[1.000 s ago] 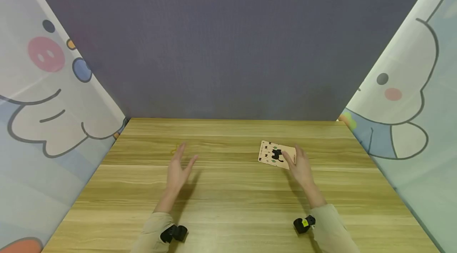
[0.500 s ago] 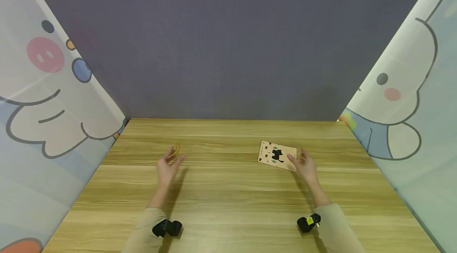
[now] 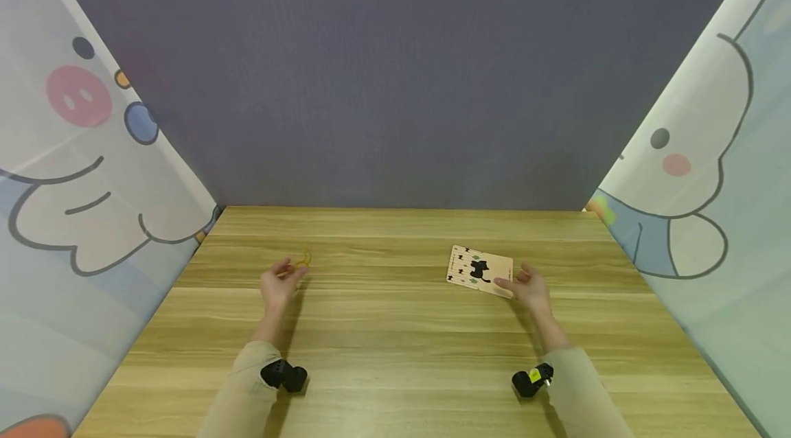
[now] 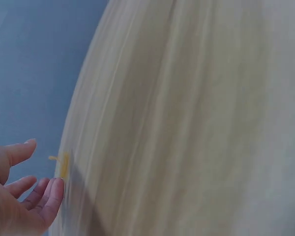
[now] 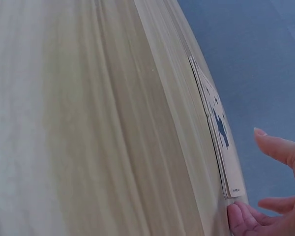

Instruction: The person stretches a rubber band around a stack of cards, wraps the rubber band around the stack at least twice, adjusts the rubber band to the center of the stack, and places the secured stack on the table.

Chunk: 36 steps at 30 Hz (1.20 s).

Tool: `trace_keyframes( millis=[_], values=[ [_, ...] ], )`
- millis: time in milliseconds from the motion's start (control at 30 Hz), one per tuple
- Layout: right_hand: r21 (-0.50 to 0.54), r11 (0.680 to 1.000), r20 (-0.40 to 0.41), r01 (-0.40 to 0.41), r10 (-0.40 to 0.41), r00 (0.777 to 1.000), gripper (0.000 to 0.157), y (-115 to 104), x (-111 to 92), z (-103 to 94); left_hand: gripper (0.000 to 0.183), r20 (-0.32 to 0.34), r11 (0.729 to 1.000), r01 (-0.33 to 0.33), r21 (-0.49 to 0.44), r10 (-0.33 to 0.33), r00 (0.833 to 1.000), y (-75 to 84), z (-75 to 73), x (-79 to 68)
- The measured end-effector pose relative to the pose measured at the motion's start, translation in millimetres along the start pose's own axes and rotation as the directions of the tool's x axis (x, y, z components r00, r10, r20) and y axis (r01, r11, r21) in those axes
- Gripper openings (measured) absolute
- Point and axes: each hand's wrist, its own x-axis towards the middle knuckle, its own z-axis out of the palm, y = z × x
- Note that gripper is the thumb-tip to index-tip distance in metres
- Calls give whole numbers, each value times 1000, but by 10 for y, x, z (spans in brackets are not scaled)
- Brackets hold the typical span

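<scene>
A thin yellow loop (image 3: 307, 259), like a band or cord, lies on the left part of the table; its exact kind is unclear. My left hand (image 3: 279, 284) is beside it, and in the left wrist view the thumb and fingers stand apart with fingertips near the yellow loop (image 4: 65, 165). To the right lies a thin cream booklet or card (image 3: 478, 269) printed with a black cat. My right hand (image 3: 533, 291) is at its right end. The right wrist view has the thumb raised off the booklet (image 5: 219, 132), the other fingertips low by its near end.
The wood-grain table (image 3: 395, 328) ends at a dark grey panel (image 3: 395, 81) at the back. Cartoon-printed cloths flank it on the left (image 3: 74, 163) and right (image 3: 692, 150). A black camera (image 3: 285, 376) sits on the left wrist, another black camera (image 3: 531, 380) on the right.
My left hand has moved left and its fingers have drawn in beside the yellow loop. My right hand has shifted slightly right and nearer to me, off the booklet's middle to its right end.
</scene>
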Motion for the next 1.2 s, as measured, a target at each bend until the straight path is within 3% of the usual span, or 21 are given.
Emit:
trace_keyframes(
  millis=[500, 667, 833, 1033, 1200],
  values=[
    [-47, 999, -21, -27, 26, 999, 86, -10, 83, 94, 40, -47, 984, 24, 174, -16, 999, -71, 82, 213],
    [-72, 996, -47, -47, 44, 998, 85, -18, 112, 117, 35, -75, 963, 33, 268, -14, 997, -71, 138, 222],
    [-74, 995, -63, -60, 56, 996, 85, -21, 131, 159, 31, -114, 938, 85, 335, -49, 992, -58, 191, 215],
    [-134, 988, -109, -73, 59, 992, 82, -18, 150, 198, 26, -144, 932, 124, 341, -79, 986, -84, 213, 236],
    [-198, 974, -113, -106, 85, 990, 77, -51, 152, 194, 21, -156, 931, 114, 348, -62, 986, -92, 219, 245]
  ],
)
